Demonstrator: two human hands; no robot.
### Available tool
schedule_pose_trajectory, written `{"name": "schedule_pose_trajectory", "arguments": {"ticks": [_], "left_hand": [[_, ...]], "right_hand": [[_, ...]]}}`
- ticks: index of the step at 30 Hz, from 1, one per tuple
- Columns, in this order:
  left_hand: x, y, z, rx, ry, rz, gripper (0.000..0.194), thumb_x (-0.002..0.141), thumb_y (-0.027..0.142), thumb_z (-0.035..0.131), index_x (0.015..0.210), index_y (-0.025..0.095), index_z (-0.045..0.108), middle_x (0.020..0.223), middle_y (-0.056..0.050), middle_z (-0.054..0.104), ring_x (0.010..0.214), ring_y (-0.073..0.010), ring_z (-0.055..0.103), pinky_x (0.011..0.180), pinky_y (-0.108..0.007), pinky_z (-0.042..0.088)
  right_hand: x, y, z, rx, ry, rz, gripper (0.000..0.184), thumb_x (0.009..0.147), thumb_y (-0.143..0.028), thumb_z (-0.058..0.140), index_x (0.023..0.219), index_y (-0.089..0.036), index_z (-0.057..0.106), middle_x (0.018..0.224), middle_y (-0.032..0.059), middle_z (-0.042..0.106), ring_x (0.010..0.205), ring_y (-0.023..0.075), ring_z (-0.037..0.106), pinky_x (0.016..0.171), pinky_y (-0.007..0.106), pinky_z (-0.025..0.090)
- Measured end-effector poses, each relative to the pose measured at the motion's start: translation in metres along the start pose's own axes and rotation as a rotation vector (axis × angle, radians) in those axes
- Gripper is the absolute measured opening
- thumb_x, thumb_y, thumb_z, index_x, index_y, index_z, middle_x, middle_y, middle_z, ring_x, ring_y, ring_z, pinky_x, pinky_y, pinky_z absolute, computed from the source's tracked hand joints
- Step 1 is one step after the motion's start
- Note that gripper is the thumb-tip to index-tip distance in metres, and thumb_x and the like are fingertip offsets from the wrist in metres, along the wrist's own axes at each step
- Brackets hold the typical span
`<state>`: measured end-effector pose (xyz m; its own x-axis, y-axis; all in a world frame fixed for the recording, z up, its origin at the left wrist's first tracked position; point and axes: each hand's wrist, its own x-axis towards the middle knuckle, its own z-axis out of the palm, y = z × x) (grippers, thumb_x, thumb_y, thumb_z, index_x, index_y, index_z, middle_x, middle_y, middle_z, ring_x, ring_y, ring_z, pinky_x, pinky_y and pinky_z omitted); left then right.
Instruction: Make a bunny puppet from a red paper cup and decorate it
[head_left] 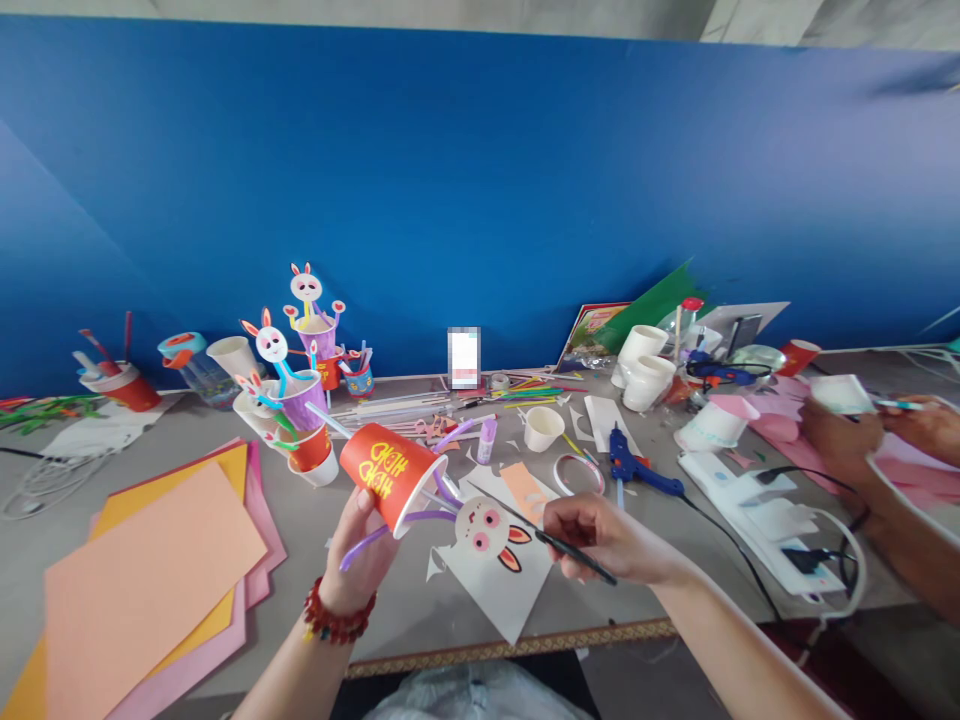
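Note:
My left hand (365, 545) is closed round a red paper cup (391, 468) with yellow lettering, tipped on its side with its mouth toward the right. Purple pipe cleaners (435, 518) stick out from the cup. Beside its mouth is a paper rabbit face (484, 528) with pink cheeks and orange-lined ears, over a white paper sheet (517, 600). In my right hand (585, 532) is a slim black pen-like tool (574, 555), held pinched at a slant close to the rabbit's ears. I cannot make out the tool's exact kind.
Coloured paper sheets (150, 550) are stacked at left, before finished rabbit cups (306, 405). A glue stick (487, 440), a white cup (544, 428) and a tape roll (577, 474) stand mid-table. Rightward are a blue glue gun (626, 460), a power strip (750, 520) and another person's hands (844, 430).

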<state>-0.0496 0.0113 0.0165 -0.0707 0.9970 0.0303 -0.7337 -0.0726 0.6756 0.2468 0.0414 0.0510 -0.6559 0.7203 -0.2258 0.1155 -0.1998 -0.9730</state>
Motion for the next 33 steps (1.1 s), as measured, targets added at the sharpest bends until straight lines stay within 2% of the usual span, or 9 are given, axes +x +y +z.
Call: {"name": "schedule_pose_trajectory", "arguments": {"ticks": [4,11,20,33], "left_hand": [[0.0004,-0.0010,-0.0015,0.022,0.002,0.009,0.040,0.088,0.046,0.063,0.120,0.022,0.066,0.112,-0.007,0.074,0.112,-0.0274,0.067,0.101,-0.039,0.052],[0.0028,-0.0011,-0.0003,0.035,-0.002,0.020,0.041,0.088,0.047,0.063,0.121,0.023,0.066,0.111,-0.007,0.075,0.112,-0.0269,0.067,0.101,-0.038,0.052],[0.0051,-0.0026,-0.0017,0.030,-0.007,0.024,0.042,0.088,0.047,0.064,0.123,0.024,0.065,0.109,-0.006,0.075,0.103,-0.0255,0.070,0.100,-0.039,0.053],[0.0056,-0.0025,-0.0001,0.031,0.005,0.029,0.042,0.087,0.047,0.064,0.122,0.023,0.066,0.107,-0.006,0.075,0.101,-0.0253,0.071,0.098,-0.038,0.054]], "right_hand": [[0.0003,0.0013,-0.0003,0.005,0.006,-0.005,0.034,0.066,-0.030,0.083,0.062,-0.017,0.052,0.059,-0.0021,0.063,0.046,0.0053,0.049,0.043,0.015,0.037],[0.0015,0.0060,-0.0037,-0.014,0.009,-0.004,0.024,0.066,-0.020,0.078,0.061,-0.016,0.054,0.060,-0.0017,0.065,0.045,0.0054,0.050,0.043,0.015,0.039],[0.0015,0.0064,-0.0049,-0.029,0.018,0.009,0.022,0.066,-0.020,0.075,0.061,-0.016,0.055,0.059,-0.0018,0.065,0.045,0.0059,0.052,0.043,0.016,0.040],[0.0014,0.0063,-0.0073,-0.032,0.005,0.010,0.019,0.068,-0.018,0.073,0.062,-0.017,0.055,0.060,-0.0020,0.066,0.045,0.0062,0.052,0.044,0.016,0.040]]}}
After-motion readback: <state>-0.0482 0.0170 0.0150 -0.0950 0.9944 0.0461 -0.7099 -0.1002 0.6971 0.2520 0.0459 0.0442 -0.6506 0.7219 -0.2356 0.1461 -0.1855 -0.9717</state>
